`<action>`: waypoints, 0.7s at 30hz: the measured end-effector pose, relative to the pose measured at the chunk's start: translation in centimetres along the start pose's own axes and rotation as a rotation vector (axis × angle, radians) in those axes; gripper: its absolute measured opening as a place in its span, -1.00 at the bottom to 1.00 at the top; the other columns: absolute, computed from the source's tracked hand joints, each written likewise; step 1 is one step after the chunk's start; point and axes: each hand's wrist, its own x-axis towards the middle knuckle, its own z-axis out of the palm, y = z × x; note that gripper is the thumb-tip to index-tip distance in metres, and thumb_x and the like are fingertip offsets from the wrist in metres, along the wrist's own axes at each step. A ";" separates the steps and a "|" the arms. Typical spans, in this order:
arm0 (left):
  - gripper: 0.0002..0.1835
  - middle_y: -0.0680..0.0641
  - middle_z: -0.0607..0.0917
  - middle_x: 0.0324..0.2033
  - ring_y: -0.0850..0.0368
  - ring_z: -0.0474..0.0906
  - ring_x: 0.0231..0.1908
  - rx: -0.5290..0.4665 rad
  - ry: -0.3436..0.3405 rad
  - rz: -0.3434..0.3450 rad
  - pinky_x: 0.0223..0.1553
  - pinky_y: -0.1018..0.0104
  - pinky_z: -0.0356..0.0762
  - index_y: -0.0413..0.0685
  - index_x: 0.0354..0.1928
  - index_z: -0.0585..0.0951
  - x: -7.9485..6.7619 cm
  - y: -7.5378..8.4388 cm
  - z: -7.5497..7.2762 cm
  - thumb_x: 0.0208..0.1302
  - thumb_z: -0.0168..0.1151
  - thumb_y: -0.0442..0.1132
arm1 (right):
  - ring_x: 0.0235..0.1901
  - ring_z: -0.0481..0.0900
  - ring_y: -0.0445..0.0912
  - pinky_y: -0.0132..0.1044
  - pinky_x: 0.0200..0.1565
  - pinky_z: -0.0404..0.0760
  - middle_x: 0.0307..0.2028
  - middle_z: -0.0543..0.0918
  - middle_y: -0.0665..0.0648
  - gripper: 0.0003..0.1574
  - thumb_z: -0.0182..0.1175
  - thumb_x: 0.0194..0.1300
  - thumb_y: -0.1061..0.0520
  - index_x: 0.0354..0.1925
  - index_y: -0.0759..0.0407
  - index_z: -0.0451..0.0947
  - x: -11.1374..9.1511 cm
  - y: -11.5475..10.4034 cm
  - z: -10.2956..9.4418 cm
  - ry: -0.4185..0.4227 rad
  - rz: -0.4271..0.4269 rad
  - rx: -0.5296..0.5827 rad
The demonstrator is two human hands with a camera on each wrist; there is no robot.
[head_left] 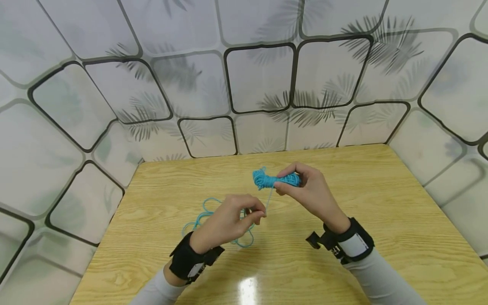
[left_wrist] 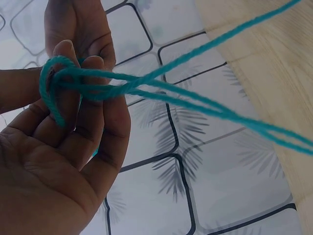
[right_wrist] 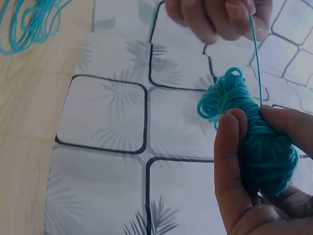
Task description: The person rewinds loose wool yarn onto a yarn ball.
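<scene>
A small bundle of blue yarn (head_left: 263, 179), wound round its middle with loops sticking out at one end, is held above the table by my right hand (head_left: 310, 188). Thumb and fingers grip its wound part in the right wrist view. From the bundle (right_wrist: 257, 122) a thin strand (right_wrist: 257, 54) runs taut to my left hand (head_left: 232, 216), which pinches it between thumb and fingertips. In the left wrist view, blue yarn (left_wrist: 63, 73) loops about the fingertips of the left hand (left_wrist: 63, 152), and several lengths stretch off to the right.
Loose loops of blue yarn (head_left: 198, 221) lie on the wooden table (head_left: 381, 203), partly hidden behind the left hand. A patterned cloth wall (head_left: 259, 80) with dark outlines and leaf prints borders the table at the back and sides. Both wrists wear black straps (head_left: 348, 241).
</scene>
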 end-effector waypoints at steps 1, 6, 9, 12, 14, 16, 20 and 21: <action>-0.91 0.04 0.66 -0.53 0.30 0.58 -0.47 -0.007 -0.005 -0.003 -0.41 0.34 0.65 -0.07 -0.30 0.67 0.0 -0.1 0.1 0.32 0.25 -0.40 | -0.41 0.73 -0.01 -0.30 -0.32 0.76 -0.30 0.69 0.23 -0.76 0.35 0.23 0.24 -0.15 0.30 0.56 0.0 -0.1 0.0 -0.015 -0.004 0.035; -0.91 0.02 0.70 -0.50 0.33 0.60 -0.45 -0.035 -0.022 -0.030 -0.39 0.36 0.66 -0.08 -0.31 0.70 0.2 -0.6 0.7 0.33 0.25 -0.38 | -0.37 0.71 0.00 -0.28 -0.25 0.76 -0.24 0.67 0.13 -0.76 0.33 0.23 0.32 -0.13 0.36 0.55 -0.1 -0.7 0.1 -0.122 -0.023 0.184; -0.89 -0.01 0.74 -0.47 0.32 0.62 -0.44 -0.071 -0.021 -0.050 -0.38 0.34 0.67 -0.11 -0.27 0.71 0.2 -1.0 0.9 0.31 0.25 -0.43 | -0.35 0.68 -0.03 -0.30 -0.25 0.75 -0.20 0.67 0.11 -0.78 0.34 0.21 0.34 -0.15 0.32 0.57 -0.4 -1.2 0.1 -0.183 -0.014 0.227; -0.79 -0.07 0.75 -0.46 0.24 0.66 -0.42 -0.109 -0.022 -0.062 -0.33 0.30 0.69 -0.14 -0.18 0.71 0.2 -1.4 0.8 0.27 0.21 -0.53 | -0.36 0.65 -0.03 -0.31 -0.29 0.74 -0.20 0.68 0.11 -0.79 0.34 0.20 0.35 -0.16 0.30 0.59 -0.6 -1.6 0.0 -0.254 -0.017 0.243; -0.78 -0.08 0.75 -0.47 0.23 0.65 -0.43 -0.094 -0.027 -0.058 -0.33 0.31 0.69 -0.16 -0.16 0.70 0.3 -1.5 0.7 0.27 0.19 -0.55 | -0.37 0.65 -0.04 -0.32 -0.30 0.72 -0.23 0.68 0.10 -0.79 0.32 0.21 0.38 -0.16 0.34 0.57 -0.7 -1.7 0.1 -0.324 -0.047 0.277; -0.82 -0.07 0.74 -0.46 0.23 0.62 -0.44 -0.089 -0.023 -0.042 -0.34 0.32 0.67 -0.14 -0.20 0.70 0.3 -1.6 0.6 0.28 0.21 -0.51 | -0.38 0.65 -0.04 -0.34 -0.32 0.71 -0.24 0.68 0.09 -0.79 0.29 0.20 0.44 -0.16 0.40 0.55 -0.8 -1.6 0.2 -0.399 -0.087 0.310; -0.94 -0.04 0.74 -0.45 0.26 0.57 -0.46 -0.071 0.002 0.021 -0.40 0.29 0.65 -0.11 -0.28 0.69 0.5 -1.9 0.5 0.32 0.26 -0.37 | -0.41 0.57 -0.09 -0.36 -0.37 0.66 -0.28 0.63 0.14 -0.78 0.28 0.19 0.48 -0.16 0.40 0.55 -0.9 -1.4 0.5 -0.536 -0.133 0.313; -0.94 -0.04 0.74 -0.44 0.25 0.58 -0.45 -0.079 0.009 0.031 -0.40 0.27 0.66 -0.10 -0.29 0.69 0.4 -2.0 0.4 0.31 0.27 -0.37 | -0.42 0.55 -0.10 -0.37 -0.37 0.65 -0.31 0.62 0.16 -0.78 0.29 0.19 0.46 -0.17 0.36 0.56 -1.0 -1.5 0.5 -0.562 -0.125 0.288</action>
